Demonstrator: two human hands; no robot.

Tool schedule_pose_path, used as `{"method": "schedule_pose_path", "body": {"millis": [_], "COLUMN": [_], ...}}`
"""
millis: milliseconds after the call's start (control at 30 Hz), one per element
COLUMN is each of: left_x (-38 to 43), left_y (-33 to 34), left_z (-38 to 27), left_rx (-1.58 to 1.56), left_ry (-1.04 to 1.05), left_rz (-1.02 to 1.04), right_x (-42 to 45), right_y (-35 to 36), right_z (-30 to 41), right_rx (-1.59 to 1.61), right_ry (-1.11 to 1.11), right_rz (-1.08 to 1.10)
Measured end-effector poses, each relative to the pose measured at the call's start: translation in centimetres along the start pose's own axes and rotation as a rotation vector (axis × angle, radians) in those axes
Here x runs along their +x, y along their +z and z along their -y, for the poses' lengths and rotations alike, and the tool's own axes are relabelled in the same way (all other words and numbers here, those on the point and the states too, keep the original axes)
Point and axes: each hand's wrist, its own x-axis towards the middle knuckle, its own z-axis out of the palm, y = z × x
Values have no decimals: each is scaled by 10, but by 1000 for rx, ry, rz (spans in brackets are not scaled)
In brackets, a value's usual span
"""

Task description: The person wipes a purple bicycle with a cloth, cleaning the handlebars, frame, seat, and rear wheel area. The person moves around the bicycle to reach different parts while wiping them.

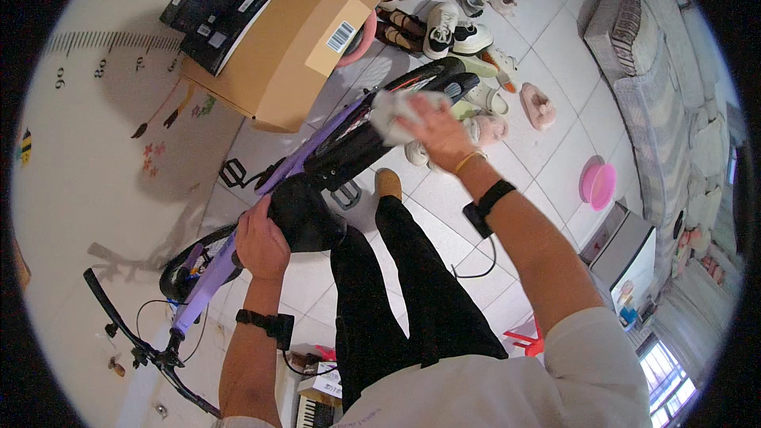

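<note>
A bicycle with a purple frame (212, 273) stands before me, its handlebar (163, 359) at the lower left and its rear wheel towards the upper right. My left hand (263, 242) grips the front of the black saddle (305, 214), close to the purple tube. Blurred, my right hand (437, 131) has a white cloth or wipe (389, 117) under its fingers, over the rear end of the bicycle beside the black rear mudguard (464, 86). Whether the cloth touches the bicycle cannot be told. A pedal (346, 194) shows below the black cover along the rear wheel.
A large cardboard box (279, 41) with black boxes on it stands beside the rear wheel, near the wall. Many shoes (441, 27) lie on the tiled floor past the wheel. At the right are a pink basin (598, 186) and a covered sofa (648, 131).
</note>
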Motion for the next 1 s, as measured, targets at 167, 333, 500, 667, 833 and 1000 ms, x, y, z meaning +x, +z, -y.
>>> {"method": "schedule_pose_path", "body": {"millis": [167,333,500,667,833,1000], "left_x": [0,4,3,2,2,5], "left_y": [0,-2,-4,-1,-2,-3], "left_z": [-1,-2,-2,0,0,0], "left_rx": [-2,-35,-26,-30,-49,-20], "left_ry": [15,37,30,42,41,52], "left_rz": [-31,-64,-36,-54,-70,-66], "right_x": [-8,11,19,1,2,30], "right_y": [-10,13,25,-3,1,29], "right_z": [-50,16,63,-18,-27,61], "right_rx": [-73,1,133,-23,33,48], "right_ry": [226,68,-140,128,170,-113], "right_rz": [-64,-101,-78,5,-115,-73]}}
